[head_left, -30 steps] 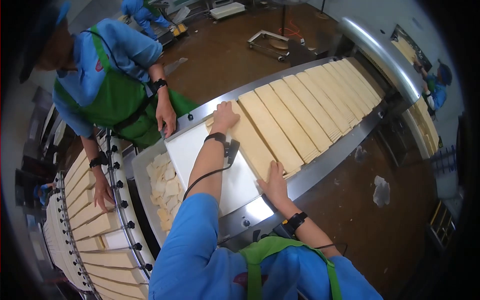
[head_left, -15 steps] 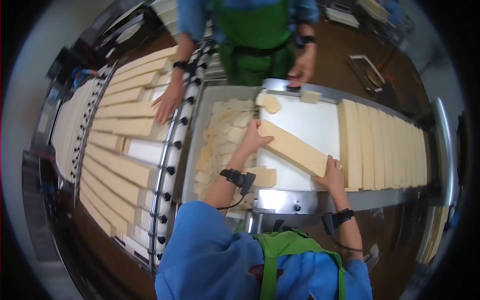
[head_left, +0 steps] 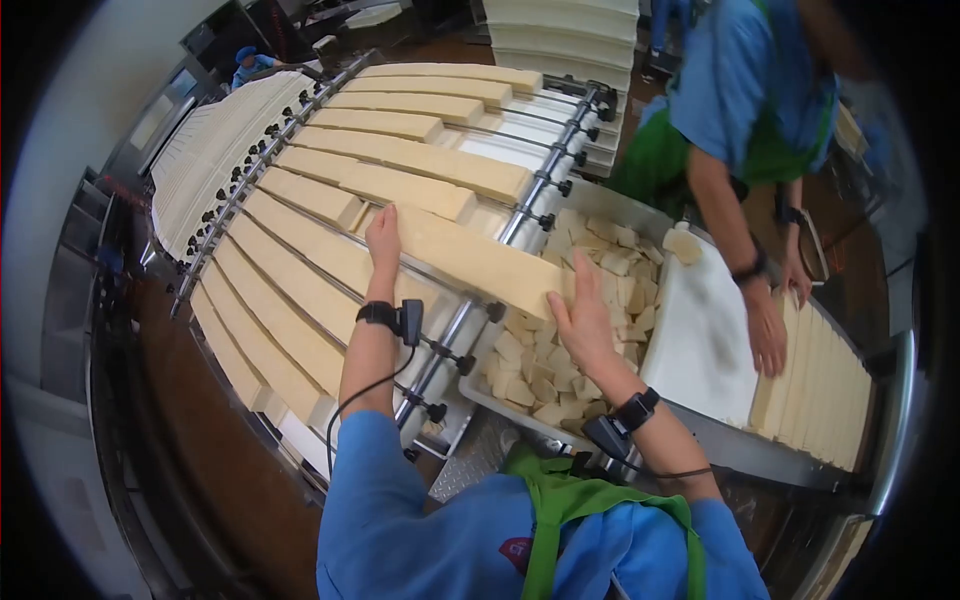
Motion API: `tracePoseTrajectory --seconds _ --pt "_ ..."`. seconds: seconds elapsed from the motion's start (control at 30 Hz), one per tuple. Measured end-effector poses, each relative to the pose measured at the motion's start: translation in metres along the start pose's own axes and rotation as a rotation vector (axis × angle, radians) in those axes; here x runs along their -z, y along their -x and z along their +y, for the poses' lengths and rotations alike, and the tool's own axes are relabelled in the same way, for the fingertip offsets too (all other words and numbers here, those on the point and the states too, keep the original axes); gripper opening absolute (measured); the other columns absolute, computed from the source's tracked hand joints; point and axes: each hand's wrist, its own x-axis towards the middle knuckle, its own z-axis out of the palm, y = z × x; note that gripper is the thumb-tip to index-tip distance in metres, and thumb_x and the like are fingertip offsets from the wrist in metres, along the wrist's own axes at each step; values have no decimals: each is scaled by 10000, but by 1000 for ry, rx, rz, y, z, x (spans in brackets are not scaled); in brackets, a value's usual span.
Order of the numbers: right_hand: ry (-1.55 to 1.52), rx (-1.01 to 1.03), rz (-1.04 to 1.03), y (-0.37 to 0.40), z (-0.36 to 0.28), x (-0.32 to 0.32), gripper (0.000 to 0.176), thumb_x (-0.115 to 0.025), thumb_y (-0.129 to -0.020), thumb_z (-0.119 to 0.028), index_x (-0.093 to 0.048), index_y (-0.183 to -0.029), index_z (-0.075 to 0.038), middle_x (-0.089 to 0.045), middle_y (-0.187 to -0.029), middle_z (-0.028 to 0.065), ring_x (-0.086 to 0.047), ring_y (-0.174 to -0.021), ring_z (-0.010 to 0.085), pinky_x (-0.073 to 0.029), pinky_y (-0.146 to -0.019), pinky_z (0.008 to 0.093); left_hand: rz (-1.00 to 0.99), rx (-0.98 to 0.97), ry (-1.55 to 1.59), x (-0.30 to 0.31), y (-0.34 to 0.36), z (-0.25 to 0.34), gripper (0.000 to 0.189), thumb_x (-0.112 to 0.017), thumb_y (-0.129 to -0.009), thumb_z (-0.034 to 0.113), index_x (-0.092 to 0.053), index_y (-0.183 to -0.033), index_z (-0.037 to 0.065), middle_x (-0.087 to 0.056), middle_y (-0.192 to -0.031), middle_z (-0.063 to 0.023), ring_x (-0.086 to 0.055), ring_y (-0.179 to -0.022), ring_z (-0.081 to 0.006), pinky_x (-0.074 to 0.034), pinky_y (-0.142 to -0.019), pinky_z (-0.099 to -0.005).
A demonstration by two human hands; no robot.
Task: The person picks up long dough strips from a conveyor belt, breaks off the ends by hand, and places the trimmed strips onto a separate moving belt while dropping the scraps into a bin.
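Observation:
A long, pale yellow loaf (head_left: pixel 475 258), resembling crustless bread, is held between my two hands. My left hand (head_left: pixel 383 240) grips its left end above the slatted conveyor (head_left: pixel 455 325). Its right end is in my right hand (head_left: pixel 583 315), thumb on the near side and fingers upright at the end. The loaf slants across the conveyor's side rail, its right part above a metal tub (head_left: pixel 480 395) of cut end pieces (head_left: pixel 550 375). Similar loaves (head_left: pixel 290 290) lie in lanes on the conveyor, beside and beyond my left hand.
Right of the tub is a white work surface (head_left: pixel 705 340) with a row of upright loaves (head_left: pixel 815 380). A co-worker in a green apron (head_left: pixel 650 160) leans over it, one hand (head_left: pixel 765 330) at that row. Black knobs line the conveyor's metal rail (head_left: pixel 535 195).
My hands have carried the loaf left from the white surface, over the tub to the conveyor. My view has turned left. The co-worker's hands have moved to the row of loaves.

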Motion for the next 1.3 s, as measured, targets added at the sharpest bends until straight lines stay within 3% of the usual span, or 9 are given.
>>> tracePoseTrajectory --seconds 0.1,0.2,0.4,0.53,0.73,0.93,1.03,1.17,1.3 --pt "-112 -84 -76 -18 -17 -42 517 -488 -817 -88 -288 -1286 -3 -405 -1158 231 -448 -1032 381 -401 -858 403 -139 32 -323 22 -29 -25 370 -439 -886 318 -596 -984 -3 -629 -883 -151 -592 -803 -259 -442 -727 -336" --pt "-61 -2 -23 -37 -32 -63 500 -456 -804 -51 -297 -1275 1 -417 -1132 234 -461 -1004 382 -406 -842 410 -289 66 -662 25 -55 -38 423 -422 -875 382 -604 -976 14 -627 -919 -151 -565 -889 -334 -431 -772 -397" --pt "3 -30 -60 -44 -40 -77 500 -451 -769 -16 -312 -1248 12 -390 -1141 237 -485 -931 407 -435 -778 423 -443 -481 -1131 66 -59 -9 392 -463 -834 385 -612 -997 62 -625 -896 -136 -505 -970 -351 -414 -801 -425" --pt "-83 -115 -137 -46 -49 -102 523 -455 -734 12 -318 -1239 8 -409 -1118 222 -472 -970 391 -432 -794 399 -126 -641 -1034 77 -58 -26 362 -506 -810 343 -595 -995 45 -558 -1056 -152 -491 -964 -327 -402 -792 -437" --pt "-100 -181 -195 -47 -40 -125 512 -436 -710 55 -339 -1212 22 -402 -1137 216 -470 -986 400 -431 -809 418 -168 -234 -1025 69 -66 -52 424 -531 -790 367 -572 -1001 2 -524 -1077 -185 -464 -1022 -354 -383 -846 -468" --pt "-86 -191 -250 -46 -48 -108 518 -435 -698 50 -355 -1208 9 -392 -1167 217 -485 -969 404 -427 -818 411 -121 -43 -999 57 -74 -50 553 -574 -724 471 -578 -987 -15 -548 -1040 -208 -495 -993 -358 -395 -857 -448" --pt "-92 -211 -245 -47 -50 -101 512 -441 -700 39 -362 -1204 2 -389 -1180 214 -484 -977 403 -425 -823 403 -301 170 -747 66 -96 -74 562 -585 -707 496 -602 -922 -23 -599 -932 -207 -557 -896 -330 -430 -792 -413" --pt "-73 -85 -177 -43 -41 -105 443 -449 -734 22 -356 -1166 -6 -398 -1113 215 -499 -901 429 -434 -751 461 -356 258 -603 66 -94 -65 567 -573 -713 516 -611 -853 -33 -618 -855 -212 -584 -792 -327 -442 -701 -396" --pt "-36 -95 -182 -40 -43 -96 464 -452 -722 21 -372 -1178 -3 -390 -1168 207 -490 -951 406 -429 -797 423 -389 286 -486 65 -76 -40 615 -563 -710 549 -598 -859 -47 -610 -874 -226 -576 -800 -344 -437 -698 -396"
